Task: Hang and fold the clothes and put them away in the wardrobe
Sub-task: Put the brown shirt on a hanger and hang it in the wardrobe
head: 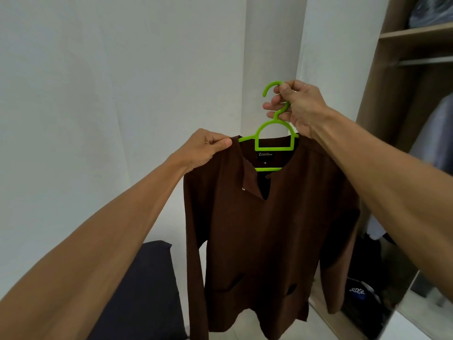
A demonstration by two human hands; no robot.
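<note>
A long-sleeved brown shirt (264, 236) hangs in front of me on a bright green plastic hanger (274, 139). My right hand (297, 107) is closed around the hanger's neck just below the hook and holds it up. My left hand (208, 147) pinches the shirt's left shoulder seam next to the collar. The shirt's front faces me, its V-neck placket is open and its sleeves hang straight down. The open wardrobe (382, 99) stands to the right of the shirt.
Inside the wardrobe are a wooden shelf (416, 33), a metal hanging rail (426, 61), clothes hanging on the right (438, 133) and dark items piled at the bottom (362, 293). A dark cushion or mattress (144, 290) lies at lower left. White walls stand behind.
</note>
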